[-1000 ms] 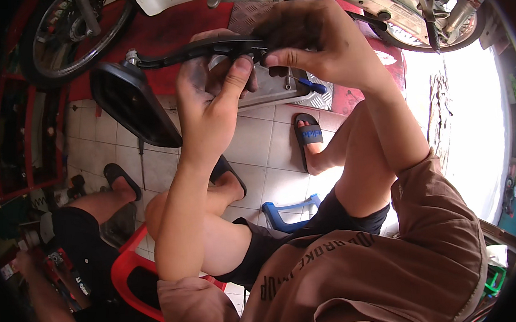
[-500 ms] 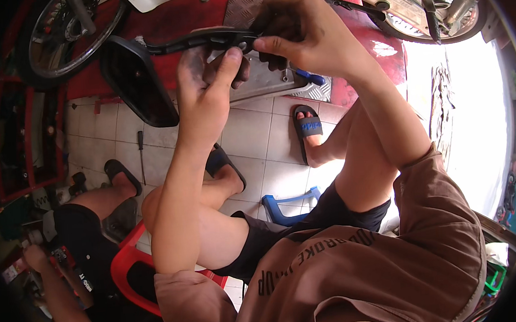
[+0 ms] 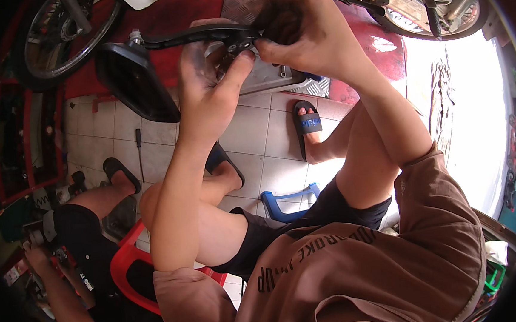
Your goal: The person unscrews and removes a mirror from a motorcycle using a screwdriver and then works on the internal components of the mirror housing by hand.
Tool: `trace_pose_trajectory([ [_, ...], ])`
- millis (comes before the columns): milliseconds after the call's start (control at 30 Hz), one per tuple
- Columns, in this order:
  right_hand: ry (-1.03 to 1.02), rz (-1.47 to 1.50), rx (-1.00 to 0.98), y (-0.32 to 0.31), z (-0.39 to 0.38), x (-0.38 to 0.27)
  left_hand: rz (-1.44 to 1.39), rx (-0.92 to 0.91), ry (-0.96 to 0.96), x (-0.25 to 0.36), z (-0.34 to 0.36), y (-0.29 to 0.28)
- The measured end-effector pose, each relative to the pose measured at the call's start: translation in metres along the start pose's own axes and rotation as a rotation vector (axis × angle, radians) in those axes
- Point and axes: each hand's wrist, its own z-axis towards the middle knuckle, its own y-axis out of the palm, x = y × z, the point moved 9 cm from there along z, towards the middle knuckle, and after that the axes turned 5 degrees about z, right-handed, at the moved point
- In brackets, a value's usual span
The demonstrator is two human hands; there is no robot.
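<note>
A black motorcycle side mirror [image 3: 137, 80] hangs at the left end of its curved black stem [image 3: 172, 39], held up in front of me. My left hand [image 3: 211, 86] has its fingers under the stem, thumb against the metal fitting [image 3: 241, 46] at the stem's right end. Soot-dark and curled, my right hand [image 3: 303, 32] grips that same end from the right, with thumb and fingertips meeting near the fitting. Whether a smaller part sits inside the right fingers is hidden.
A motorcycle wheel [image 3: 33, 63] and white bodywork stand on a red platform [image 3: 377, 69] beyond my hands. Below them lies a metal tray [image 3: 270, 79]. A screwdriver [image 3: 139, 146] rests on the tiles near a blue plastic stool [image 3: 273, 211]. A co-worker [image 3: 74, 233] sits at left by a red chair [image 3: 122, 272].
The mirror and its stem have shifted slightly left and up in my hands. My left thumb has slid right along the fitting, and my right fingers have curled in more tightly.
</note>
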Motion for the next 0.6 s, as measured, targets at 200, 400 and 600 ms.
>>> trace_pose_trajectory([
  [200,0.13,0.027,-0.204,0.007,0.005,-0.017,0.002,0.012,-0.062,-0.003,-0.002,-0.007],
  [400,0.211,0.218,-0.14,0.009,0.004,0.002,-0.179,0.009,-0.251,-0.018,-0.005,-0.009],
  [600,0.279,0.308,-0.147,0.02,0.007,0.009,0.055,0.143,-0.089,-0.005,-0.003,-0.021],
])
